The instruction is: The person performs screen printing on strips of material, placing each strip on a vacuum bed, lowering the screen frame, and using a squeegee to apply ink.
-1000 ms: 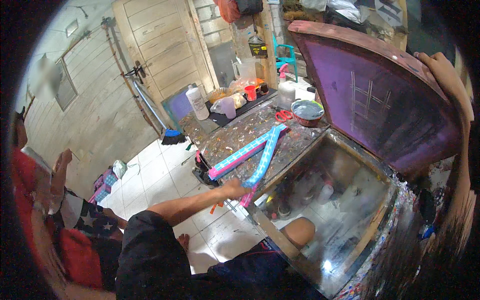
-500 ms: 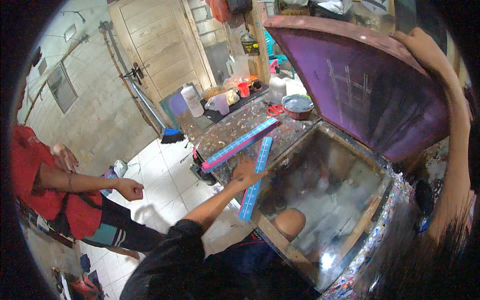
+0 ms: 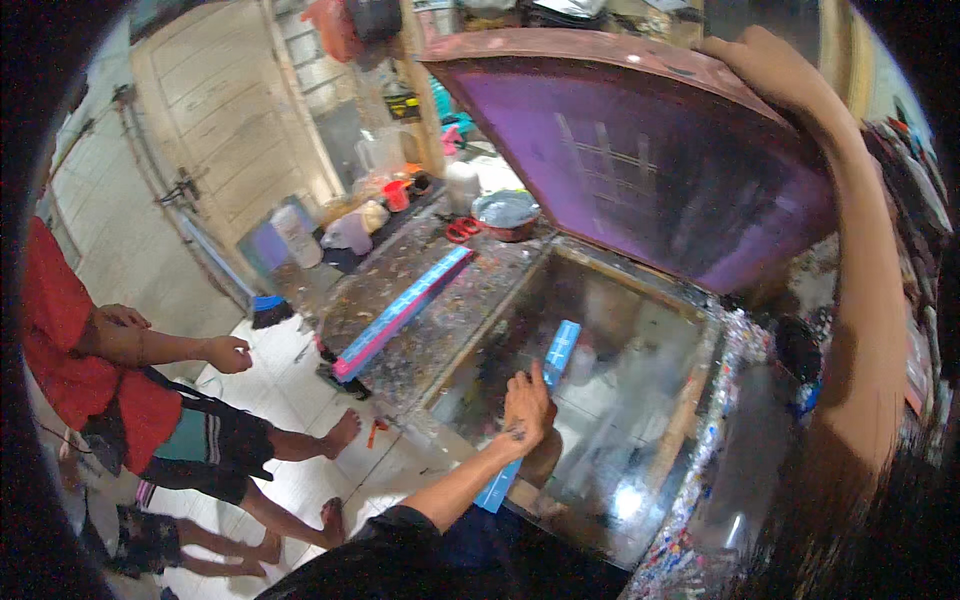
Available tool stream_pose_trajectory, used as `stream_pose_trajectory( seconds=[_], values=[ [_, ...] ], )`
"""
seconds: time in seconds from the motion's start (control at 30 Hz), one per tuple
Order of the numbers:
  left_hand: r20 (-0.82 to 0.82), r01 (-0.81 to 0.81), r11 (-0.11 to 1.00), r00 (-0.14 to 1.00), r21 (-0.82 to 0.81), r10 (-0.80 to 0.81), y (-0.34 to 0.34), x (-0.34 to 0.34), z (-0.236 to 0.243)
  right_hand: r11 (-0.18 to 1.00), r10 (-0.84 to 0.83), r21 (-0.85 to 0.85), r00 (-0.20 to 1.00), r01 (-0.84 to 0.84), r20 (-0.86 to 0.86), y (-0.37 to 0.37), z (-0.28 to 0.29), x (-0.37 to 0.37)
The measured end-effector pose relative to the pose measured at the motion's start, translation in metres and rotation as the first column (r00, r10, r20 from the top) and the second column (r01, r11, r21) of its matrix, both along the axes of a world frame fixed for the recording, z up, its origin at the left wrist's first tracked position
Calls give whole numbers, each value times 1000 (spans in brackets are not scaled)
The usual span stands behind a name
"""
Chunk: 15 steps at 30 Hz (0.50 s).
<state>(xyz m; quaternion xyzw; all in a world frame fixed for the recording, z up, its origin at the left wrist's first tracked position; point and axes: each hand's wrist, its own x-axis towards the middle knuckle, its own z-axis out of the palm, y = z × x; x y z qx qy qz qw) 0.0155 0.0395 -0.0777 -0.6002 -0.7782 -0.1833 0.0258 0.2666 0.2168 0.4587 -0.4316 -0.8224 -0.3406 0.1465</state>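
A narrow, flat light-blue strip with pale markings (image 3: 563, 345) lay slantwise over the near edge of a glass pane (image 3: 590, 420), touching or just above, could not tell; it looked light, thin and bendable, best held mid-length. Left hand (image 3: 530, 412) was closed about that middle, forearm reaching up from below. Right hand (image 3: 765, 70), arm raised and bent, was clamped on the top edge of a tilted purple screen with a pinkish-brown wooden border (image 3: 520, 115).

Wide head-worn fisheye view, obliquely down toward the workbench (image 3: 452, 322)
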Motion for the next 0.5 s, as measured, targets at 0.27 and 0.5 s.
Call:
stream_pose_trajectory(
  seconds=[0.27, 0.5],
  values=[
    [231, 322, 938, 930, -131, -287, 7, 118, 53, 996, -83, -26, 994, 82, -65, -35, -8, -6],
    [-57, 701, -21, 28, 713, -998, -104, 264, 73, 977, -193, -104, 978, 186, -72, -83, -3, -35]
  ],
)
